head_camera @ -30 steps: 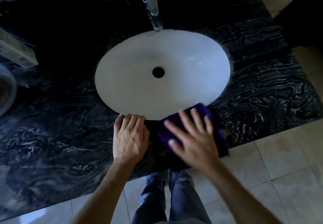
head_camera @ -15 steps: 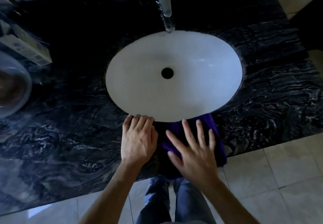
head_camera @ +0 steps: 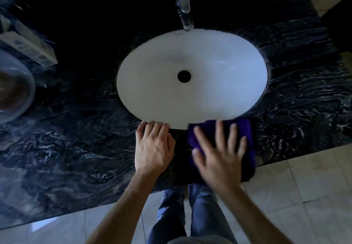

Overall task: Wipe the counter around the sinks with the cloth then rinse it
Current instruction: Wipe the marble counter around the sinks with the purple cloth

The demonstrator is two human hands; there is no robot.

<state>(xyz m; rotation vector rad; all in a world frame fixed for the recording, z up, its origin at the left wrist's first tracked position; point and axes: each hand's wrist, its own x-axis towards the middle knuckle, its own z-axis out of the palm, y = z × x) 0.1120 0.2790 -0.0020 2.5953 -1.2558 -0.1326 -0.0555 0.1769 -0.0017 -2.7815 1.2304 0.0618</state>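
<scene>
Pressing down with our right hand [head_camera: 221, 154], we have the purple cloth [head_camera: 245, 135] flat on the dark marble counter [head_camera: 76, 148], on the strip between the near rim of the white sink [head_camera: 190, 76] and the counter's front edge. The fingers of that hand are spread and straight, laid over the cloth rather than curled round it, so nothing is pinched or gripped; the palm and fingers simply bear on the fabric (the hand is a little blurred). The cloth's far edge reaches the rim of the basin, and its near right corner hangs slightly past the counter's front edge over the tiled floor [head_camera: 304, 196]. Our left hand [head_camera: 154, 148] rests on the counter just beside the cloth, to its left, holding nothing; its fingers bend at the tips where they meet the sink's rim. The two hands are near each other but apart. Behind the basin stands the metal tap [head_camera: 183, 4], its spout reaching over the far rim. Well off to the left on the counter lie a pale box [head_camera: 28, 45] and, nearer us, a clear rounded bowl [head_camera: 13, 85] cut by the frame's edge. Below the counter we see our legs in blue jeans [head_camera: 171, 215].
</scene>
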